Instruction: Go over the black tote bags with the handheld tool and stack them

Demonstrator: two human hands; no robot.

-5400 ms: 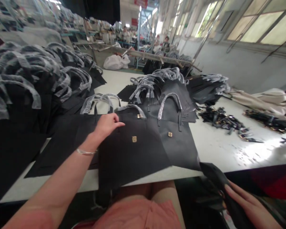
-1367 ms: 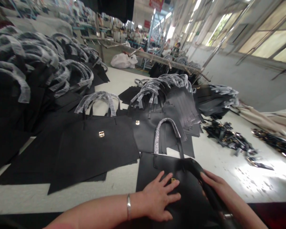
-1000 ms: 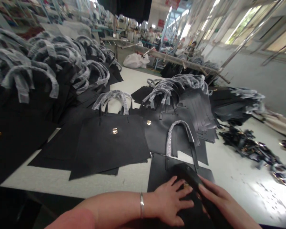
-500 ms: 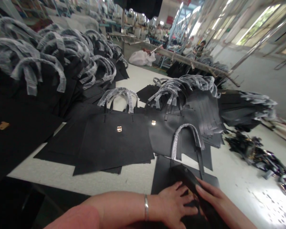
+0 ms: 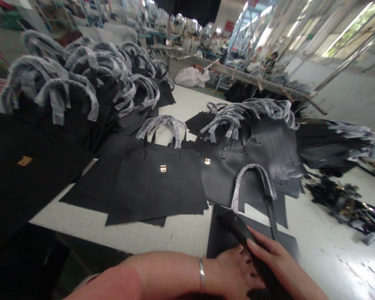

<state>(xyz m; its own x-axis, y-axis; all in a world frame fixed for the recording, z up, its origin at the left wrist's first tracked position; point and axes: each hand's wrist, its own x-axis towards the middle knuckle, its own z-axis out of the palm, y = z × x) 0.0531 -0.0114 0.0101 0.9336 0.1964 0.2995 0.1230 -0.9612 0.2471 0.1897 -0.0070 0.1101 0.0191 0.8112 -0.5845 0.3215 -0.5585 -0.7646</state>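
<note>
A black leather bag panel (image 5: 284,237) lies at the table's near edge, its arched handle (image 5: 253,167) wrapped in clear film. My right hand (image 5: 276,258) is closed on a long black leather strip (image 5: 237,227), thumb on top, tilted over that panel. It may be a strap or a folded edge; I cannot tell which. From the left comes my left hand (image 5: 234,273), a silver bracelet (image 5: 201,273) on its wrist. Its fingers are spread low beside the strip, which partly hides their tips. Whether they touch the strip is unclear.
Stacked black bag panels with gold clasps, including a middle panel (image 5: 156,187), spread across the white table (image 5: 137,233). Piles of film-wrapped handles (image 5: 106,62) rise at back left. Dark straps with metal fittings (image 5: 346,204) lie right. People sit far behind.
The view has swung slightly left. My left hand's fingers have slid further behind the black strip, and my right hand still grips it.
</note>
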